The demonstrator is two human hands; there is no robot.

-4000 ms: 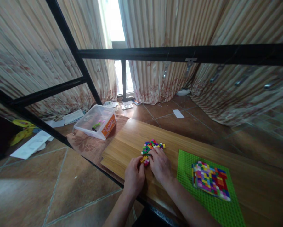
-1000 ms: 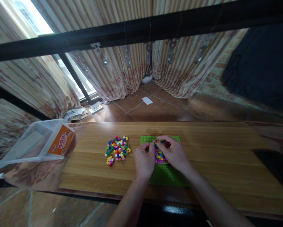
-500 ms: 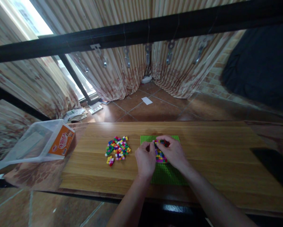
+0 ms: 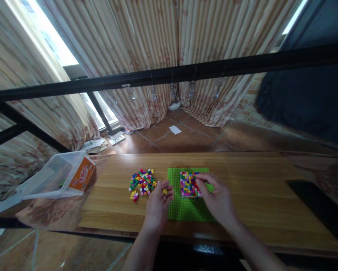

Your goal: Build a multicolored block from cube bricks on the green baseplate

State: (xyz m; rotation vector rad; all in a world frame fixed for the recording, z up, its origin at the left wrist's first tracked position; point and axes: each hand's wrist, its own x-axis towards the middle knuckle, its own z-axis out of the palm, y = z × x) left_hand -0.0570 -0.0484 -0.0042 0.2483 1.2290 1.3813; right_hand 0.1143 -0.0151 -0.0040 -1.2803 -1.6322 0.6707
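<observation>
My left hand is turned palm up, left of the green baseplate, its fingers loosely curled. A small yellow toy brick lies in it against the fingers. On the baseplate stands a square block of multicoloured bricks. My right hand is at the right side of this block, thumb and forefinger close together near its upper right corner and covering part of it. Whatever is between those fingertips is hidden. Left of my left hand lies a pile of loose coloured bricks.
A small joined cluster of yellow, pink and red bricks lies below the pile. A clear plastic bin with an orange label is at the left. A dark flat object lies at the right of the wooden board. A black rail crosses beyond.
My left hand has moved left off the brick block and turned palm up, showing a yellow brick. My right hand has shifted slightly to the block's right side. The camera view has tilted upward.
</observation>
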